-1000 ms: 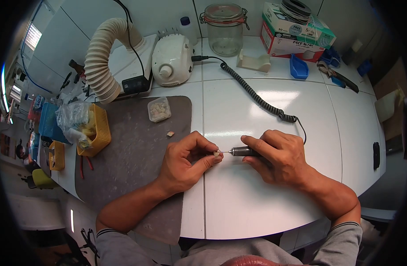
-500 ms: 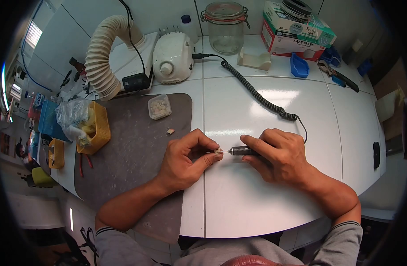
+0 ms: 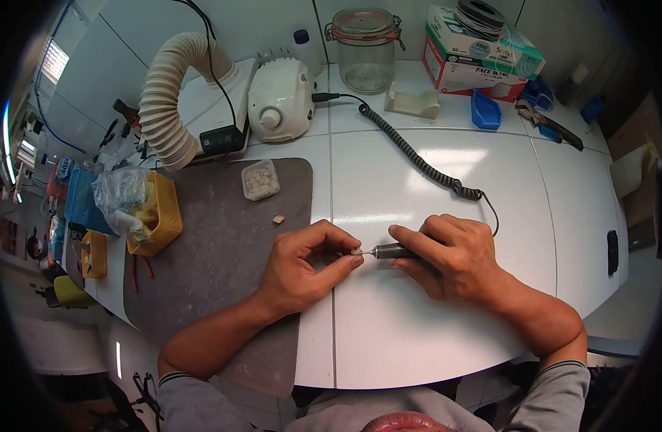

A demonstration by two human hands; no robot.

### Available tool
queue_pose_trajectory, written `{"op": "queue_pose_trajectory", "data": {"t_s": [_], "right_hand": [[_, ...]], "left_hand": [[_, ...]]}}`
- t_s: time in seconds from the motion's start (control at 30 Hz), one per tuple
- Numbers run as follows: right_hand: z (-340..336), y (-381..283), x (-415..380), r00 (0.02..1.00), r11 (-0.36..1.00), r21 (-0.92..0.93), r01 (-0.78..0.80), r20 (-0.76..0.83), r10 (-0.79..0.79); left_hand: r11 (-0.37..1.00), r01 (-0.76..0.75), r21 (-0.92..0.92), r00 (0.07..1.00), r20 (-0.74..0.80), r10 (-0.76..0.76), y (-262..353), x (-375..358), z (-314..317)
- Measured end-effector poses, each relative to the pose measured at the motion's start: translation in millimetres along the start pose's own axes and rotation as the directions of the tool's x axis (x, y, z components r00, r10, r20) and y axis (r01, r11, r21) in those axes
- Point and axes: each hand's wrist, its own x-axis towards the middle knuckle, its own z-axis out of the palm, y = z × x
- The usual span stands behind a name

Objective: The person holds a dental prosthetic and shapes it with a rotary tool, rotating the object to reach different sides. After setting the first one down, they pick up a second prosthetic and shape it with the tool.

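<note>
One head view, forward and down, dim edges seemingly bowed.

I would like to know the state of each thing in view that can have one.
Left hand: pinching small pale piece
Right hand: gripping handpiece
Coiled cord: plugged into white unit
White unit: upright, power unclear
Glass jar: lid down
Bottle: capped
Yellow basket: uncovered, loaded
Small clear box: holding pale pieces, lid unclear
Flexible hose: bent over

Rotary handpiece [image 3: 396, 250]: dark ribbed barrel, silver nose, thin bit [image 3: 368, 253] pointing left, held near level in right hand [image 3: 455, 261]. Small pale piece [image 3: 356, 251] pinched in left hand [image 3: 299, 266] at bit's tip; mostly hidden, probably touching.
</note>
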Motion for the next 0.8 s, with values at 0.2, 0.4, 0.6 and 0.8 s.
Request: {"op": "queue_pose_trajectory", "data": {"t_s": [0.2, 0.4, 0.6, 0.8], "right_hand": [[-1.3, -0.4, 0.8, 1.000, 1.000, -0.004, 0.008, 0.005, -0.008], [-0.8, -0.3, 0.6, 1.000, 1.000, 0.007, 0.000, -0.006, 0.000], [-0.5, -0.6, 0.4, 1.000, 1.000, -0.014, -0.002, -0.001, 0.002], [-1.1, -1.8, 0.7, 1.000, 1.000, -0.019, -0.003, 0.005, 0.003]], "left_hand": [[1.000, -0.004, 0.022, 1.000, 0.004, 0.004, 0.1, -0.1, 0.8], [1.000, 0.005, 0.017, 1.000, -0.011, -0.005, 1.5, 0.7, 1.1], [0.999, 0.018, 0.032, 1.000, -0.009, -0.017, 2.8, 0.6, 0.9], [0.998, 0.026, 0.050, 1.000, 0.002, -0.026, 4.7, 1.2, 0.2]]}}
